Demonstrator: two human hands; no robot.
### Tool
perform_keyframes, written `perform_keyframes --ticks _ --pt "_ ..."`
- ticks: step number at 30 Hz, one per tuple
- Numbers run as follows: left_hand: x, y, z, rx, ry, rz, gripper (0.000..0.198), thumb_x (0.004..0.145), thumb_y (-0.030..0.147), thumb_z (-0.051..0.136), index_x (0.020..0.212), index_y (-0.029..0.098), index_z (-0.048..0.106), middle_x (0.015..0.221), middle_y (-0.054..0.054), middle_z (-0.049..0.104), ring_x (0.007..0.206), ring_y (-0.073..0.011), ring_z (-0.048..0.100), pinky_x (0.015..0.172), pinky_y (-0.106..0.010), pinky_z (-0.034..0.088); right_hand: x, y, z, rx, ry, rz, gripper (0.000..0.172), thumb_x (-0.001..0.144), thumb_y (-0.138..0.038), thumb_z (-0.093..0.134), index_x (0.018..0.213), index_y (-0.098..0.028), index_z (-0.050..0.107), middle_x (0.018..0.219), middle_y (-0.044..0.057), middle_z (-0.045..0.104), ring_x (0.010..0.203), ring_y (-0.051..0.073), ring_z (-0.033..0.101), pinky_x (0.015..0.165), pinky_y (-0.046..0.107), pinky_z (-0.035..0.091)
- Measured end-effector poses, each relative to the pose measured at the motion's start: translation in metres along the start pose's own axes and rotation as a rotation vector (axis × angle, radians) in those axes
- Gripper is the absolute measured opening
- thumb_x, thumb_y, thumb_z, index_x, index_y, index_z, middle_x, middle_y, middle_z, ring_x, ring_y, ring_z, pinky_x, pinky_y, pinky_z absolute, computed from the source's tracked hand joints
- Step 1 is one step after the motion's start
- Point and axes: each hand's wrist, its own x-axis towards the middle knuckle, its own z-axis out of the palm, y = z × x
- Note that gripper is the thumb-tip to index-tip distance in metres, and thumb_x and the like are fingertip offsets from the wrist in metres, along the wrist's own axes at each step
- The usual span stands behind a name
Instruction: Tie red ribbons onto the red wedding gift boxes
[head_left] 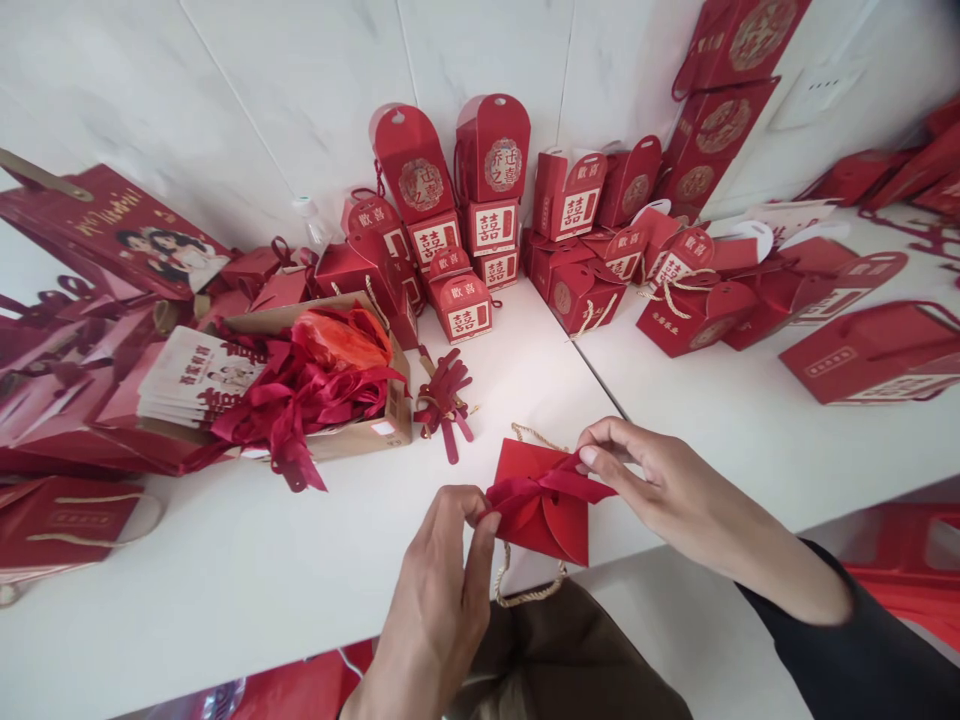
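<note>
A red gift box (564,535) with gold cord handles sits at the table's front edge, its folded flaps facing up. Across its top runs a dark red ribbon (541,487), crossed or knotted in the middle. My left hand (448,560) pinches the ribbon's left part between thumb and fingers at the box's left side. On the far right side, my right hand (637,465) pinches the ribbon near its right part, with a loose tail hanging out below the fingers. One gold cord (529,598) loops down over the near edge.
An open cardboard box (360,440) of red ribbons stands at left, with cards (187,375) beside it. Short ribbon pieces (448,395) lie right of it. Finished-looking red boxes (461,305) stand in stacks along the wall. A red stool (900,550) is at lower right.
</note>
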Motion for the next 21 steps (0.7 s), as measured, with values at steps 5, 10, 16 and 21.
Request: perform_keyframes --ticks 5,10,16,21 --pt "-0.001 0.005 -0.002 -0.014 0.017 -0.134 0.02 0.1 0.035 0.055 0.083 0.025 0.055 0.076 0.002 0.059 0.068 -0.0152 0.053 0.065 -0.027 0.045 0.002 -0.001 0.001 0.175 0.039 -0.002 0.025 0.1 -0.054 0.058 0.097 -0.029 0.061 0.094 -0.003 0.069 0.094 0.019 0.064 0.081 0.03 0.045" --pt "-0.002 0.012 -0.002 -0.066 0.078 -0.141 0.004 0.097 0.025 0.059 0.094 0.027 0.059 0.08 0.004 0.059 0.073 -0.0139 0.052 0.069 -0.026 0.044 0.005 0.001 0.005 0.264 0.049 -0.015 0.013 0.099 -0.042 0.062 0.099 -0.029 0.061 0.091 -0.004 0.067 0.09 0.017 0.063 0.079 0.027 0.046" --pt "-0.004 0.009 -0.002 -0.134 0.009 -0.131 0.011 0.1 0.023 0.053 0.096 0.027 0.062 0.083 0.003 0.061 0.074 -0.0136 0.053 0.071 -0.027 0.044 0.007 0.006 0.007 0.227 0.072 -0.019 0.009 0.098 -0.038 0.061 0.1 -0.029 0.059 0.089 -0.004 0.065 0.085 0.015 0.061 0.079 0.027 0.047" --pt "-0.003 0.003 -0.001 -0.14 -0.06 -0.154 0.014 0.099 0.024 0.052 0.092 0.025 0.064 0.082 0.001 0.063 0.072 -0.0143 0.053 0.069 -0.027 0.046 0.01 0.01 0.006 0.158 0.078 -0.005 0.013 0.095 -0.04 0.061 0.097 -0.028 0.058 0.084 -0.002 0.068 0.08 0.018 0.065 0.077 0.029 0.052"
